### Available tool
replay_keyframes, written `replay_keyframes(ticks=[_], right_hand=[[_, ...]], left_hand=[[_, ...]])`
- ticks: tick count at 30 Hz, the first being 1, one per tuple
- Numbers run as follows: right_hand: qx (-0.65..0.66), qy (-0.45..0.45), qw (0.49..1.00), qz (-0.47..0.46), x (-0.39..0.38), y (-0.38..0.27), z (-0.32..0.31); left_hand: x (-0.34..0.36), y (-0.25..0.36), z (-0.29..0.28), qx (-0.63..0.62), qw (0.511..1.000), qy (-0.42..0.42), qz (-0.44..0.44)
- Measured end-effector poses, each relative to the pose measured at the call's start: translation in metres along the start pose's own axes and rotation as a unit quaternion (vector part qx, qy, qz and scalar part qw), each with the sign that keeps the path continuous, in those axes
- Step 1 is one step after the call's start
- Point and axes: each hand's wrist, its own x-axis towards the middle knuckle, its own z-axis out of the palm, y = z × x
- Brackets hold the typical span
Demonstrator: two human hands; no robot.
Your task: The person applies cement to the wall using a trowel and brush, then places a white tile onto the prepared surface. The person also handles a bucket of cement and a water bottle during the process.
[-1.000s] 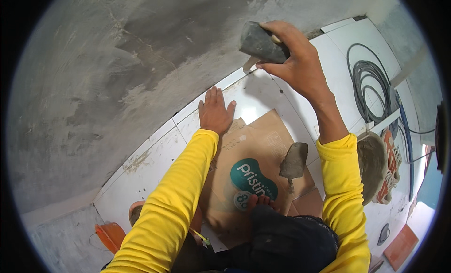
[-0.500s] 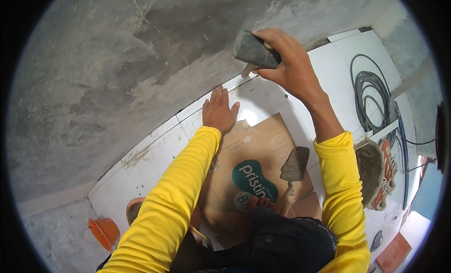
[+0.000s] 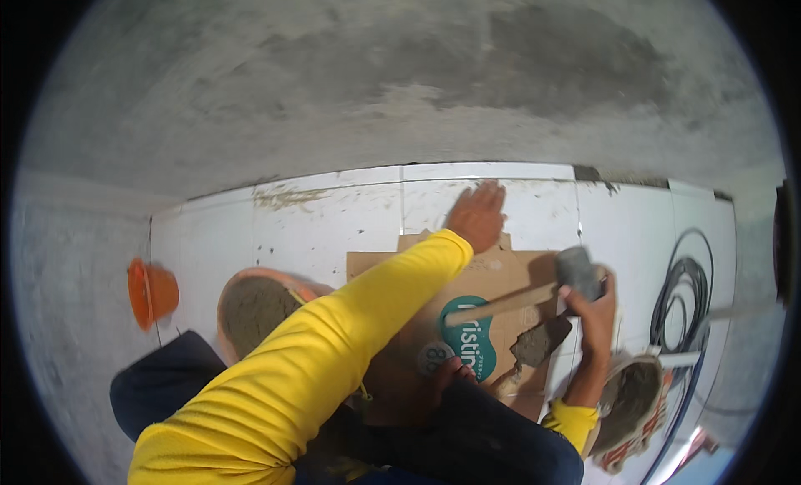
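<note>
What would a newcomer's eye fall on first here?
Probably the bright yellow left sleeve, slanting across the middle to the left hand over the white floor tiles. Next comes the wooden-handled mallet, held by its dark head in the right hand above the cardboard. An orange bucket stands out at far left.

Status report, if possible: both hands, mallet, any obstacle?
Left hand open over white tile. Right hand holding mallet by its head. Trowel on cardboard, near mallet; possible obstacle.
</note>
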Motion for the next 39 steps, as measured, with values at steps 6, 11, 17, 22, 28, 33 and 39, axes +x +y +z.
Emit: replay_keyframes(ticks=[6, 11, 17, 22, 28, 33, 39], right_hand=[[-0.01, -0.161, 0.983, 0.093, -0.021, 0.022, 0.075], [-0.087, -0.196, 0.977, 0.007, -0.012, 0.045, 0.092], [-0.254, -0.194, 0.941, -0.113, -0.002, 0.057, 0.079], [-0.333, -0.279, 0.898, -0.077, 0.004, 0.032, 0.077], [-0.348, -0.24, 0.892, -0.159, 0.028, -0.027, 0.069], [-0.436, -0.204, 0.834, -0.271, 0.045, -0.075, 0.078], [-0.502, -0.323, 0.723, -0.347, -0.027, -0.189, 0.137]], left_hand=[[-0.019, -0.004, -0.018, 0.079, 0.993, 0.001, -0.082], [-0.022, -0.023, -0.029, 0.036, 0.994, -0.04, -0.098], [-0.006, -0.019, -0.065, -0.073, 0.985, -0.129, -0.084], [-0.032, -0.038, -0.146, 0.011, 0.963, -0.261, 0.062], [-0.149, -0.082, -0.35, -0.014, 0.972, -0.233, -0.01], [-0.286, -0.151, -0.476, 0.119, 0.961, -0.099, -0.228], [-0.471, -0.21, -0.482, -0.044, 0.887, -0.007, -0.459]])
